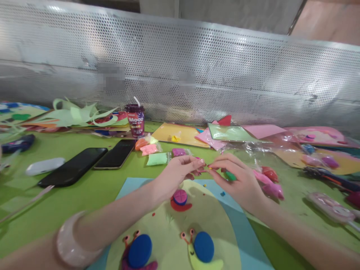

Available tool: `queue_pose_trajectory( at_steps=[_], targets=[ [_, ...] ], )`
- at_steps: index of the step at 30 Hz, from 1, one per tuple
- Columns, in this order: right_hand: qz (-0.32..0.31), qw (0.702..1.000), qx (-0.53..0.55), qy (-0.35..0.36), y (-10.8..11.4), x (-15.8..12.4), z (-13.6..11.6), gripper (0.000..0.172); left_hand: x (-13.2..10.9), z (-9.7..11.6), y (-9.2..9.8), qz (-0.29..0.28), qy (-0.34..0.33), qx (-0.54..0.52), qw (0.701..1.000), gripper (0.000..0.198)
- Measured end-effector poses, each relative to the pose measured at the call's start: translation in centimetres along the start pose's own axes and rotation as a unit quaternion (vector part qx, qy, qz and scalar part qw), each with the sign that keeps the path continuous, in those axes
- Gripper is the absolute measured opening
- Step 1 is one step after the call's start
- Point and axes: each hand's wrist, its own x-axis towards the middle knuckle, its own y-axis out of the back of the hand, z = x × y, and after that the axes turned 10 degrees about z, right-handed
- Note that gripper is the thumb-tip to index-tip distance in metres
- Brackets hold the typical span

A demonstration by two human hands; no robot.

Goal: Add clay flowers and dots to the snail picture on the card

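My left hand [177,172] and my right hand [239,180] meet fingertip to fingertip above the far edge of a craft picture. In my right thumb and finger is a tiny yellow bit of clay [210,168]. My left fingers are pinched together; what they hold is too small to make out. Below lies the blue sheet [253,240] with a pale yellow round [165,228] on it. Three clay snails rest there: one with a pink-topped shell [180,197], one purple with a blue cap shell [140,250], one yellow with a blue cap shell [204,246].
Clay packets [156,159] lie beyond the sheet. Two phones [74,167] and a white case [45,165] are at left, near a drink cup [136,122]. Coloured papers [180,134] line the back before a perforated metal panel [168,60]. Pink clay packets [272,189] sit at right.
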Motion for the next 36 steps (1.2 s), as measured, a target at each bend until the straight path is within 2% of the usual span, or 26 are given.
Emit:
queue_pose_trajectory(
  at_steps=[6,11,15,19,22,27,36],
  targets=[
    [-0.019,0.999,-0.009,-0.025,0.5,0.5,0.0,0.016,0.4,-0.2,0.3,0.049,0.001,0.001,0.999,0.030],
    [-0.076,0.995,-0.030,-0.058,0.7,0.9,0.4,0.008,0.6,-0.1,0.5,0.067,-0.010,-0.009,0.998,0.030],
    [-0.171,0.980,-0.074,-0.062,1.3,1.3,0.9,0.011,0.9,-0.1,0.8,0.084,0.006,-0.021,0.996,0.029],
    [-0.294,0.947,-0.111,-0.064,1.2,1.2,1.5,0.014,1.0,-0.2,0.8,0.084,0.024,-0.032,0.996,0.027],
    [-0.350,0.926,-0.120,-0.073,0.8,0.6,2.2,0.010,1.0,-0.4,0.7,0.092,0.033,-0.035,0.995,0.026],
    [-0.380,0.916,-0.116,-0.059,0.4,-0.1,2.9,0.014,1.0,-0.6,0.6,0.081,0.030,-0.025,0.996,0.024],
    [-0.429,0.894,-0.119,-0.047,0.9,0.3,2.3,0.019,0.9,-0.7,0.6,0.077,0.028,-0.001,0.997,0.025]
  ],
)
